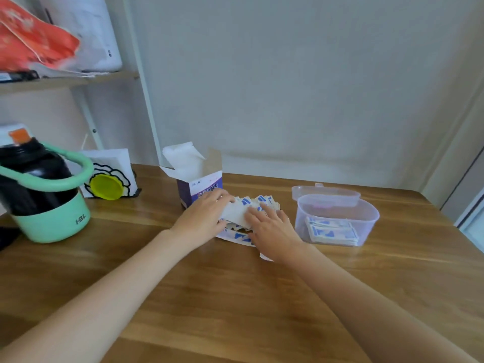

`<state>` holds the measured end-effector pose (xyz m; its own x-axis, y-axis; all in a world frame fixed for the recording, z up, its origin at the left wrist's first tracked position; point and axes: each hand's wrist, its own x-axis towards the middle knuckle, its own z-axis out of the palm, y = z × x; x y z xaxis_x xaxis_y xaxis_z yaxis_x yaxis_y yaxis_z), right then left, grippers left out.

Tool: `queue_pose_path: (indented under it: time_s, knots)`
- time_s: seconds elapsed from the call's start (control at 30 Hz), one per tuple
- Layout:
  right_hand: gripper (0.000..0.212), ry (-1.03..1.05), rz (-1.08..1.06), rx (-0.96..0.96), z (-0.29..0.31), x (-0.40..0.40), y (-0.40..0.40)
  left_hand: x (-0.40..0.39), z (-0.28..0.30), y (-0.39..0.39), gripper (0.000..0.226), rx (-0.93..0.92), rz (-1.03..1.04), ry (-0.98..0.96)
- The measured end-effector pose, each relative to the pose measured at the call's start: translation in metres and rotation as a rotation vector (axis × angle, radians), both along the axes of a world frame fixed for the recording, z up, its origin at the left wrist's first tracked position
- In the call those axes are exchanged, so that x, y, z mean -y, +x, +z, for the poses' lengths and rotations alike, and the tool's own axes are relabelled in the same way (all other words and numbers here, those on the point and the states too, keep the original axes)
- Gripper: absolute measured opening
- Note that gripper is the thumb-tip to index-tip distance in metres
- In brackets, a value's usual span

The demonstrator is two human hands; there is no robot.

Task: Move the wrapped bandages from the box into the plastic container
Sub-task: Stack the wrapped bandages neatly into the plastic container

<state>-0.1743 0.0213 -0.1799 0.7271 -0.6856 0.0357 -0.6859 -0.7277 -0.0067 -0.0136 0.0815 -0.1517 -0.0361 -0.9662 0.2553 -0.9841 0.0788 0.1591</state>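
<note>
Wrapped bandages [259,201]: white-blue packets, loose pile beside box [200,188]; left hand [207,214], right hand [269,227] spread flat on pile.

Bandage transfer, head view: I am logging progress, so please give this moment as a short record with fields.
box: open, upright on the table
loose bandages: piled on the table beside the box
plastic container: open, right of the pile
bandages inside: a stack already in the container
left hand: resting on the pile
right hand: resting on the pile
</note>
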Motion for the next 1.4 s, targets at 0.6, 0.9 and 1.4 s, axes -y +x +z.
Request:
queue_pose_path:
  time_s: [0.6,0.9,1.4]
  knots:
    - [0.027,-0.067,0.134,0.142,-0.007,-0.014,-0.013,-0.020,-0.024,-0.004,0.020,-0.114,-0.124,0.032]
    - [0.029,0.320,-0.178,0.570,0.018,-0.007,-0.029,-0.010,-0.008,-0.008,0.016,-0.494,0.108,-0.073]
    - [0.011,1.019,-0.420,1.093,0.033,-0.015,-0.043,-0.004,0.001,-0.021,0.012,-1.240,0.304,0.060]
